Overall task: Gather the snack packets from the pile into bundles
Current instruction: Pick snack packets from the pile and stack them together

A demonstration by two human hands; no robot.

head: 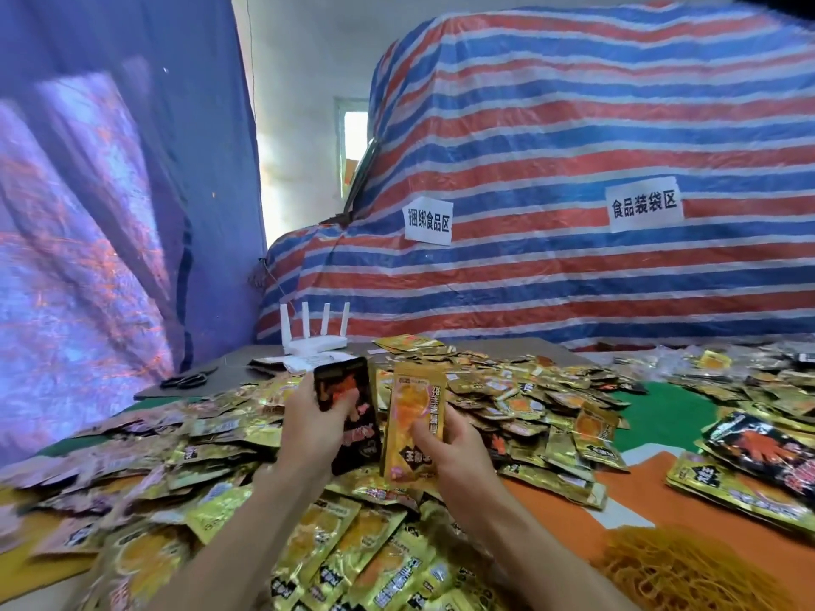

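Above the pile (220, 456), raised hands grip packets: left (311, 416) black packet (348, 416), right (450, 447) gold packet (412, 412).

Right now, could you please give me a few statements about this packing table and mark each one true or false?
1. The left hand holds a black packet. True.
2. The right hand holds nothing. False: its fingers grip a gold packet.
3. The white router has two antennas. False: it has four.
4. The scissors lie on the table to the left of the router. True.
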